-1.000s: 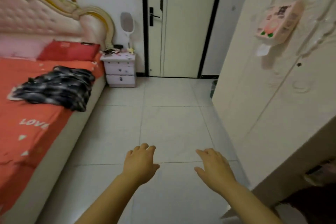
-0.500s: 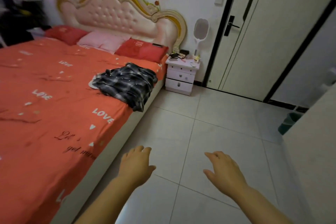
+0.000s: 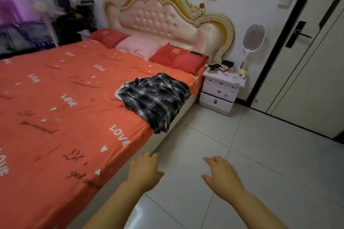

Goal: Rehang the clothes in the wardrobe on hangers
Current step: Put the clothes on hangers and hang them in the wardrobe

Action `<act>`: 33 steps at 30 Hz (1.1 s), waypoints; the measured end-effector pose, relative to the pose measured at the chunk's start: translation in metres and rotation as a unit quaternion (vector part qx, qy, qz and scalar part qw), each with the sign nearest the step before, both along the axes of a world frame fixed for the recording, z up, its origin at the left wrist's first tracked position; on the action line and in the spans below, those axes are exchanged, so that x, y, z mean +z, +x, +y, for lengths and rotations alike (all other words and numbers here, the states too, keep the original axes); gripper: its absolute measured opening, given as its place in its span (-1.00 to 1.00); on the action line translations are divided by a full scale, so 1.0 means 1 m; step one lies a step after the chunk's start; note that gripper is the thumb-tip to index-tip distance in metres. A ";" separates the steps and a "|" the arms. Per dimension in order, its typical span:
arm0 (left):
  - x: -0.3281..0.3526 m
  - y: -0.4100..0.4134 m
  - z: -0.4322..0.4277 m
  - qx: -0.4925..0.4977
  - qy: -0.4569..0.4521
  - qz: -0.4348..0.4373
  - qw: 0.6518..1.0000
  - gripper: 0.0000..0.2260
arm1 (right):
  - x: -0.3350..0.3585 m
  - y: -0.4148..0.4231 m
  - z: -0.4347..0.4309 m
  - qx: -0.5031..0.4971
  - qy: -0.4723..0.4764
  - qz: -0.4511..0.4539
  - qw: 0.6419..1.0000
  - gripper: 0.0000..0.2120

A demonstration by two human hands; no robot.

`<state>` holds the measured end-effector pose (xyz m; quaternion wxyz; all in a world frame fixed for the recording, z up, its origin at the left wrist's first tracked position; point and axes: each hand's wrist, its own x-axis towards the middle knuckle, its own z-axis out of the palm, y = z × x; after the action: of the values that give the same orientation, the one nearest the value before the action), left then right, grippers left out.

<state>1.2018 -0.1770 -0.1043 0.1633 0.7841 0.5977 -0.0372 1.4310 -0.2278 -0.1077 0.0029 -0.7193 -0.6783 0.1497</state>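
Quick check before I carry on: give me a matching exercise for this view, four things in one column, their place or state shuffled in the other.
1 plaid shirt
2 pink pillow
3 nightstand
4 right hand

A between two red pillows
B open, holding nothing
C crumpled at the bed edge, partly hanging over
D between bed and door

Pairs: 1-C, 2-A, 3-D, 4-B

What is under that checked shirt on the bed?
The checked shirt lies crumpled on the orange sheet, one end hanging over the side. A pale strip peeks out at its left; the shirt covers the rest, so what it is cannot be told.
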 end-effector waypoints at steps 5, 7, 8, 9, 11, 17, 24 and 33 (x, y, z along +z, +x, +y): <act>0.007 0.035 0.075 0.039 0.001 0.002 0.999 -0.47 | 0.010 0.031 0.105 0.046 -0.004 0.012 0.999 -0.46; 0.007 0.043 0.106 0.055 0.000 0.003 0.998 -0.47 | 0.009 0.035 0.144 0.064 -0.006 0.019 0.998 -0.46; 0.007 0.046 0.121 0.062 -0.001 0.004 0.998 -0.47 | 0.007 0.037 0.162 0.072 -0.005 0.024 0.997 -0.45; 0.006 0.048 0.138 0.069 -0.002 0.004 0.998 -0.47 | 0.004 0.038 0.182 0.078 -0.005 0.029 0.997 -0.45; 0.001 0.052 0.176 0.079 -0.008 -0.001 0.997 -0.48 | -0.001 0.041 0.223 0.089 -0.009 0.029 0.996 -0.43; -0.017 0.059 0.303 0.101 -0.020 -0.028 0.994 -0.50 | -0.011 0.045 0.355 0.108 -0.018 0.010 0.994 -0.45; -0.019 0.067 0.436 0.120 -0.040 -0.036 0.991 -0.40 | -0.003 0.045 0.491 0.144 -0.017 0.014 0.989 -0.45; -0.044 0.080 0.560 0.239 -0.071 -0.017 0.968 -0.40 | -0.030 0.061 0.670 0.243 -0.055 0.013 0.969 -0.44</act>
<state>1.2814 0.3829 -0.1486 0.2328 0.6054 0.7607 -0.0260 1.4917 0.4418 -0.1379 -0.0637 -0.5303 -0.8233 0.1923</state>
